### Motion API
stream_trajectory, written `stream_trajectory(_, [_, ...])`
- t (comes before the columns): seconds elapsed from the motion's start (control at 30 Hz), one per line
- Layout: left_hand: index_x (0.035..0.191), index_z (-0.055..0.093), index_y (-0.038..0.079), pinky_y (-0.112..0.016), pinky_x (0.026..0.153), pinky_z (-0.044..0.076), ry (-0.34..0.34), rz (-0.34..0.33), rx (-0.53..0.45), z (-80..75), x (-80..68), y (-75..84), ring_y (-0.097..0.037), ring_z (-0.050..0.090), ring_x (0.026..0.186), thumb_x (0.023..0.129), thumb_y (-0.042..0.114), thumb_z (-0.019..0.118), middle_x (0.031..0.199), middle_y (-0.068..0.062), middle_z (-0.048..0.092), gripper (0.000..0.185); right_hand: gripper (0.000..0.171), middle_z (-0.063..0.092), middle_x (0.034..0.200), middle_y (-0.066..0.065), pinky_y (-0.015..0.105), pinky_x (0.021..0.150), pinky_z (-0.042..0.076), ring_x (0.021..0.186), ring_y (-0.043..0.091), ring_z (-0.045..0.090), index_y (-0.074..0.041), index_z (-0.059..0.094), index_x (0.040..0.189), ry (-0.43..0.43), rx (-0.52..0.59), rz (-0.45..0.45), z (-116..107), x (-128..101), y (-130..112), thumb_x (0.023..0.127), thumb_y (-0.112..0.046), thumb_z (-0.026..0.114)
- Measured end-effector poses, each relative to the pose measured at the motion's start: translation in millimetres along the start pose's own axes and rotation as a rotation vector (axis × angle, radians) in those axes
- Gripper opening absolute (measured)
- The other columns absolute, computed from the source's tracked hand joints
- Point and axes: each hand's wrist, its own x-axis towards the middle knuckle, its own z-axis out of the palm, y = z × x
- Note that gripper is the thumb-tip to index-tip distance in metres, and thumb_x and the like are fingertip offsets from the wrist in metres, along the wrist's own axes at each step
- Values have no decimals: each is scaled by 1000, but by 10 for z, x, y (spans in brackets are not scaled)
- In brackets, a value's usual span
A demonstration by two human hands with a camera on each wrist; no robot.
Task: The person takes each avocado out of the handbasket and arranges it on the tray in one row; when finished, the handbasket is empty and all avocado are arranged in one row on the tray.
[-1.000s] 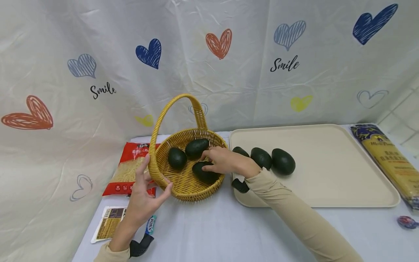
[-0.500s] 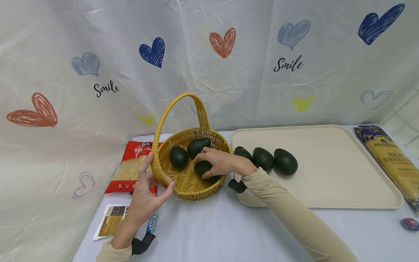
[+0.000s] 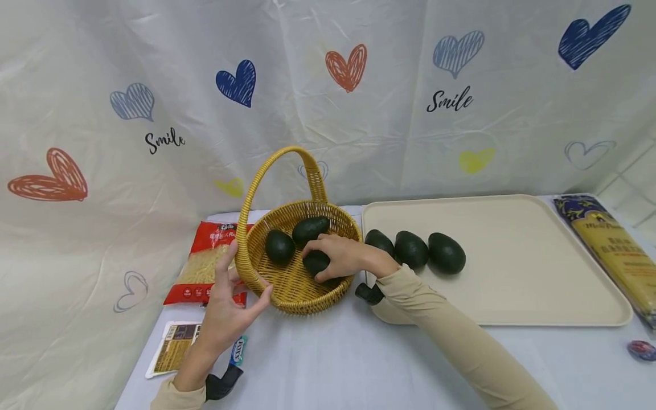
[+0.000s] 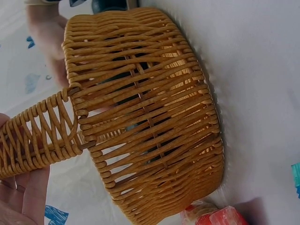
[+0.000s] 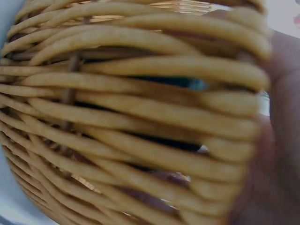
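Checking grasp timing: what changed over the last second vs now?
The right hand slid slightly left in the basket and its fingers curled round the near avocado, which it only touched before. The left hand stayed on the basket's rim by the handle base. The two other avocados in the basket, the three on the tray and the packets did not move.

The head camera looks forward and down over the table from some way back. The left wrist camera sits close against the outer wall of the wicker basket [image 4: 145,122]. The right wrist camera sits closer still, its weave blurred; all three views share the basket.
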Motion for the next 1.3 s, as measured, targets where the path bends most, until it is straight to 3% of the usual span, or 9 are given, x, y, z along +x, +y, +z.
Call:
stream_trajectory(0.17, [163, 19, 5, -10, 88, 53, -4, -2, 6, 2, -7, -3, -21, 72, 102, 74, -18, 83, 115, -23, 71, 112, 52, 61, 138, 10, 43, 105, 49, 125, 26, 57, -11, 62, 141, 119, 91, -97, -104, -80, 15, 93, -22, 80])
stream_trajectory(0.33, [163, 19, 6, -10, 87, 53, 3, -8, 0, -8, -12, -7, -13, 71, 102, 74, -18, 83, 115, -23, 71, 112, 53, 63, 135, 6, 42, 101, 51, 123, 22, 58, -13, 62, 141, 206, 263, -161, -331, -261, -42, 92, -21, 80])
stream_trajectory(0.53, [163, 19, 5, -10, 84, 54, 6, 8, -17, -15, -19, -27, -7, 70, 99, 73, -20, 82, 114, -23, 71, 113, 56, 62, 138, 1, 41, 91, 56, 119, 24, 58, -19, 61, 144, 300, 335, -125, -617, -678, -52, 91, -21, 81])
stream_trajectory(0.67, [163, 20, 5, -10, 84, 54, 9, 12, -28, -14, -23, -27, 2, 66, 103, 72, -20, 82, 115, -24, 71, 113, 56, 60, 141, 1, 41, 87, 59, 119, 27, 57, -20, 61, 143, 368, 333, -58, -768, -1042, 73, 92, -20, 81])
stream_trajectory(0.8, [163, 20, 6, -10, 84, 54, 8, 14, -35, -5, -21, -23, -1, 67, 102, 72, -20, 82, 116, -24, 70, 113, 54, 60, 140, 0, 39, 89, 56, 116, 25, 58, -22, 60, 143, 438, 304, 64, -856, -1460, 299, 93, -19, 80])
stream_trajectory(1.0, [163, 19, 4, -10, 83, 54, 0, 35, -35, 1, 3, -21, -3, 68, 100, 72, -20, 82, 114, -24, 70, 113, 61, 52, 149, 15, 45, 86, 49, 120, 34, 59, -19, 50, 154, 500, 218, 282, -850, -2070, 717, 98, -25, 75])
stream_trajectory(1.13, [163, 20, 4, -10, 84, 54, 4, 31, -29, -8, 16, -16, -1, 67, 101, 72, -20, 82, 117, -24, 69, 113, 64, 48, 152, 22, 44, 83, 47, 123, 41, 57, -15, 46, 155, 533, 196, 410, -774, -2326, 989, 100, -30, 74])
stream_trajectory(1.3, [163, 20, 5, -9, 86, 53, 1, 11, -30, -5, 4, 3, 5, 63, 105, 73, -20, 82, 122, -25, 68, 112, 63, 50, 150, 24, 38, 80, 47, 119, 44, 57, -10, 47, 154, 548, 187, 491, -646, -2515, 1230, 100, -31, 73])
